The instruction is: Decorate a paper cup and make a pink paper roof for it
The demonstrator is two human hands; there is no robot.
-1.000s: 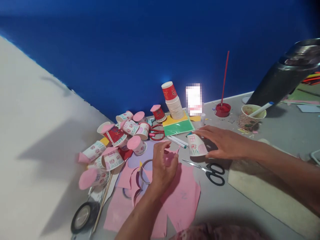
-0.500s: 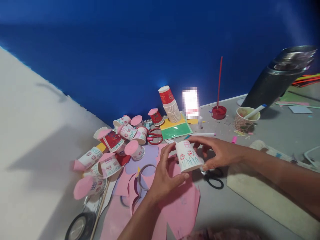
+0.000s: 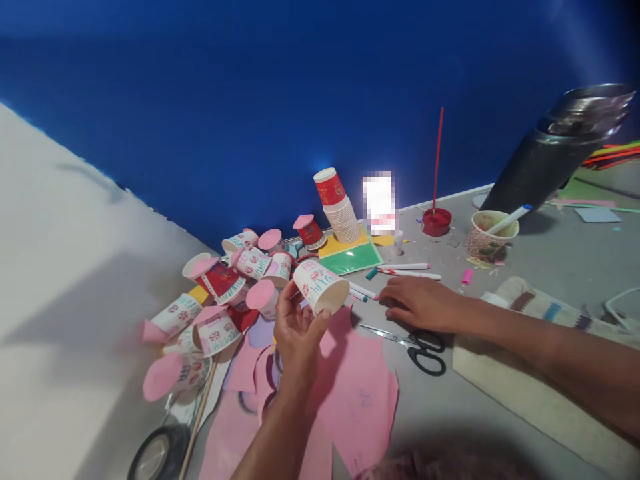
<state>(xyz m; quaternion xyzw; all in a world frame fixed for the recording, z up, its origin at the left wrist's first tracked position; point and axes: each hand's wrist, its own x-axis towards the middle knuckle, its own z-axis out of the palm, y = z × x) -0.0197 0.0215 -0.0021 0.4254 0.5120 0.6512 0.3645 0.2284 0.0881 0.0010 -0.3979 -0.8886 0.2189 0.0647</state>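
Observation:
Tilted in my left hand (image 3: 300,327) is a white paper cup (image 3: 316,283), its base end toward the right. The cup bears red flowers, green grass and a pink window drawn on it. My thumb presses its lower edge while the fingers wrap behind. My right hand (image 3: 413,303) is palm down over the table, fingers loosely bent and holding nothing that I can see. Its fingertips are at the pink end of a white marker (image 3: 363,291). More markers (image 3: 407,270) lie just beyond it. Black-handled scissors (image 3: 425,350) rest below that hand, blades pointing left.
Decorated cups with pink paper tops (image 3: 217,330) crowd the left. Pink paper (image 3: 357,400) lies in front. A cup stack (image 3: 343,217) stands near the blue wall. Right are a red pot (image 3: 436,223), a cup holding a marker (image 3: 493,237), a dark flask (image 3: 540,150) and cloth (image 3: 500,373).
My right hand has let go of the cup and moved down beside the markers. My left hand has carried the cup leftward and turned its base end toward the right.

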